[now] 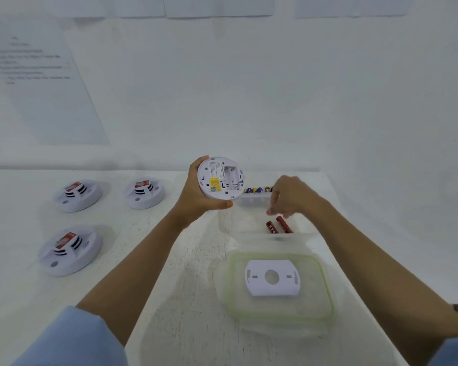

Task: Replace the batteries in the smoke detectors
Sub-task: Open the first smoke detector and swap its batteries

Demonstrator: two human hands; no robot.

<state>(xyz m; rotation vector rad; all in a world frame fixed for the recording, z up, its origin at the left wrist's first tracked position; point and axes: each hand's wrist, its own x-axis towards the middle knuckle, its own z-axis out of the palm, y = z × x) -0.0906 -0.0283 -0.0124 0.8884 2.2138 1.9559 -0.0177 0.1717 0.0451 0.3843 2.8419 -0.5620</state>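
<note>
Grips 1 smoke detector [220,180] in the left hand [196,196], above the white table [169,260] near the middle of the view. Curls the fingers round its rim at 10 o'clock and presses the thumb to its edge at 6 o'clock. Turns its back to the camera, with a yellow label [214,184] at 7 o'clock on the disc and an open battery bay [232,177] at 2 o'clock.

Holds the right hand [288,199] at 3 o'clock of that detector, with fingers bent downward and blurred; cannot tell whether pinching anything. Just under the fingertips, at 6 o'clock of the hand: 2 red batteries [278,225] lying side by side. At 10 o'clock of the hand, partly hidden behind it and the detector: a row of batteries [257,190] in a clear tray [254,200].

At 6 o'clock of the red batteries: a clear box with green-rimmed lid [312,286], and within its outline a white mounting plate [273,289] with a round hole.

At 9 o'clock of the held detector, well apart on the table and face up with red labels: far-left detector [77,195], far-right detector [144,192], near detector [70,249].

At 10 o'clock of the view, on the wall: a printed sheet [37,83], too blurred to read.
</note>
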